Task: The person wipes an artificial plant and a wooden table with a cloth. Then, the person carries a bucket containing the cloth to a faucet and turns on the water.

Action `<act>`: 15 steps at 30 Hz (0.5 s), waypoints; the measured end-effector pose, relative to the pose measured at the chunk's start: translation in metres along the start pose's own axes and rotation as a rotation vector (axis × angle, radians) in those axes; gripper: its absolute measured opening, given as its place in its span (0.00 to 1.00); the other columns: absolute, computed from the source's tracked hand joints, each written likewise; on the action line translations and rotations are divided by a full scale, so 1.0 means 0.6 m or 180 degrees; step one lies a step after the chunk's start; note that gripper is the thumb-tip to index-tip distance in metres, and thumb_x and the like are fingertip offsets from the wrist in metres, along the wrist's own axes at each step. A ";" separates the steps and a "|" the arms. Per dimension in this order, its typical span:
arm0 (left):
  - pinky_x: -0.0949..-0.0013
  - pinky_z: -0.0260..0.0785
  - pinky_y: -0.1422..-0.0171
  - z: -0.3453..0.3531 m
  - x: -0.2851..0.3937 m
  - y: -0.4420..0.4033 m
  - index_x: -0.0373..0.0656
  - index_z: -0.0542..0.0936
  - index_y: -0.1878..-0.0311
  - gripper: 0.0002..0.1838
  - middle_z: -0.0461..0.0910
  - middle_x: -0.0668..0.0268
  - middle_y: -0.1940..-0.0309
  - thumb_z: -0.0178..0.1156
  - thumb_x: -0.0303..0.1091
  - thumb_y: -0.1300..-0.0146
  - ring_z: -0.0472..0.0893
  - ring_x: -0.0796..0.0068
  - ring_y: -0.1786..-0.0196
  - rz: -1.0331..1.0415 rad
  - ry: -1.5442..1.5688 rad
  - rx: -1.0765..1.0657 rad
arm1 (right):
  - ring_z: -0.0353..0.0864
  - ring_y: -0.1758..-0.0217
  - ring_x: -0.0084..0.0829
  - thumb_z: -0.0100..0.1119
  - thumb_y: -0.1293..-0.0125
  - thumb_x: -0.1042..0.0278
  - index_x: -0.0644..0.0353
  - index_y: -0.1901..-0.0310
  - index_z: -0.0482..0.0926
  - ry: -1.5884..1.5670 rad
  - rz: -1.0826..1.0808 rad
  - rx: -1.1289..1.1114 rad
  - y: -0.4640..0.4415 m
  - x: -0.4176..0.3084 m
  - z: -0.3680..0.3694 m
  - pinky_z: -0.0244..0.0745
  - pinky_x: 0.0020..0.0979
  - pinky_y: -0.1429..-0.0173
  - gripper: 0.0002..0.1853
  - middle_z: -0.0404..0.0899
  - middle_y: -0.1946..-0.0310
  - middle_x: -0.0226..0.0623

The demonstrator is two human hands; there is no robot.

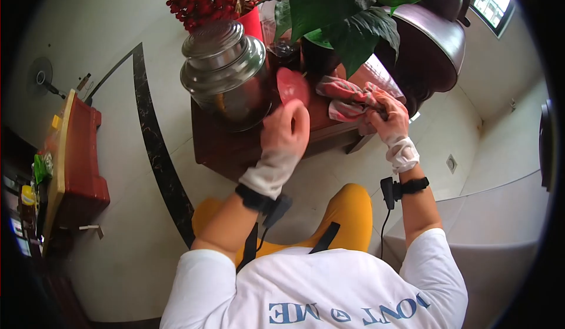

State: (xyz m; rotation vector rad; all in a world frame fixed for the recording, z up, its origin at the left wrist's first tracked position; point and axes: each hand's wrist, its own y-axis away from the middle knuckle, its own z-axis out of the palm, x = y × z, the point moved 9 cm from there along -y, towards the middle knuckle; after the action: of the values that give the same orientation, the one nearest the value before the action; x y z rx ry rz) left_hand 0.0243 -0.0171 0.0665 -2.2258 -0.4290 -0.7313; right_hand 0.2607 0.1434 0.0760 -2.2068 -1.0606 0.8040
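My left hand (286,132), in a thin translucent glove, is closed at the lower edge of a pink object (292,86) on the dark red wooden table (220,152). A shiny metal canister (225,79) with a stepped lid stands just left of it. My right hand (390,117), also gloved, has its fingers wrapped round a red and grey patterned cloth (347,98), which lies bunched on the table's right part. Behind the cloth is a pinkish, shiny surface whose full shape is hidden by leaves.
A potted plant with large green leaves (329,11) and red berries (209,5) rise at the table's back. A dark rounded chair (432,40) stands at the right. Another red wooden cabinet (82,158) is far left, and a fan (41,76) is beyond it.
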 end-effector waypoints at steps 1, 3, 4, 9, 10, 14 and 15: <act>0.60 0.78 0.55 -0.008 0.022 0.017 0.42 0.84 0.50 0.11 0.88 0.58 0.61 0.62 0.33 0.31 0.86 0.55 0.61 0.0324 0.0833 -0.0038 | 0.84 0.44 0.33 0.66 0.39 0.70 0.62 0.45 0.82 -0.0980 0.0624 -0.0039 0.010 0.047 0.001 0.77 0.33 0.38 0.19 0.85 0.49 0.40; 0.62 0.78 0.53 -0.007 0.053 0.027 0.44 0.85 0.55 0.08 0.87 0.59 0.64 0.63 0.34 0.32 0.85 0.57 0.61 0.0495 0.1674 -0.0279 | 0.83 0.54 0.23 0.58 0.28 0.75 0.66 0.39 0.77 -0.3014 0.1699 0.0262 0.033 0.086 0.003 0.81 0.25 0.51 0.17 0.83 0.54 0.35; 0.62 0.78 0.53 -0.001 0.051 0.023 0.44 0.85 0.55 0.08 0.87 0.59 0.64 0.63 0.34 0.32 0.85 0.57 0.61 0.0463 0.1684 -0.0281 | 0.85 0.53 0.26 0.58 0.27 0.75 0.67 0.38 0.75 -0.3208 0.1695 0.0746 0.028 0.080 -0.018 0.82 0.27 0.48 0.18 0.84 0.53 0.39; 0.57 0.74 0.42 0.082 0.073 -0.033 0.45 0.86 0.57 0.09 0.85 0.55 0.53 0.64 0.37 0.37 0.81 0.53 0.47 0.0726 0.0694 -0.1437 | 0.85 0.51 0.30 0.57 0.28 0.76 0.68 0.40 0.76 -0.3457 0.1126 0.1867 -0.022 -0.023 -0.092 0.82 0.30 0.47 0.16 0.85 0.52 0.39; 0.56 0.73 0.40 0.081 0.088 -0.037 0.45 0.86 0.58 0.10 0.84 0.54 0.50 0.64 0.37 0.39 0.80 0.52 0.45 0.1032 0.0238 -0.1418 | 0.85 0.51 0.30 0.57 0.28 0.76 0.68 0.40 0.76 -0.3426 0.1128 0.1896 -0.027 -0.042 -0.088 0.82 0.30 0.47 0.16 0.85 0.52 0.39; 0.54 0.71 0.34 0.103 0.072 -0.033 0.47 0.87 0.58 0.11 0.82 0.52 0.43 0.66 0.39 0.42 0.79 0.51 0.40 0.1327 0.0269 -0.0926 | 0.82 0.42 0.38 0.65 0.37 0.58 0.42 0.44 0.83 -0.0253 0.0346 -0.0349 -0.043 -0.085 0.053 0.77 0.40 0.45 0.19 0.81 0.40 0.31; 0.55 0.68 0.28 0.129 0.054 -0.043 0.49 0.88 0.54 0.14 0.76 0.49 0.34 0.68 0.41 0.42 0.75 0.47 0.33 0.0939 0.0176 -0.1599 | 0.81 0.42 0.37 0.65 0.39 0.55 0.39 0.45 0.83 0.0236 -0.0043 -0.0213 -0.049 -0.112 0.073 0.76 0.42 0.45 0.19 0.81 0.41 0.28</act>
State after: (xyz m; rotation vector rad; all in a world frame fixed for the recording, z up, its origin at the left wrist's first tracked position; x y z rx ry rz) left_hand 0.0652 0.0599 0.0574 -2.6455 0.1318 -0.8005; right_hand 0.1814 0.1138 0.0856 -2.2644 -1.0792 0.6846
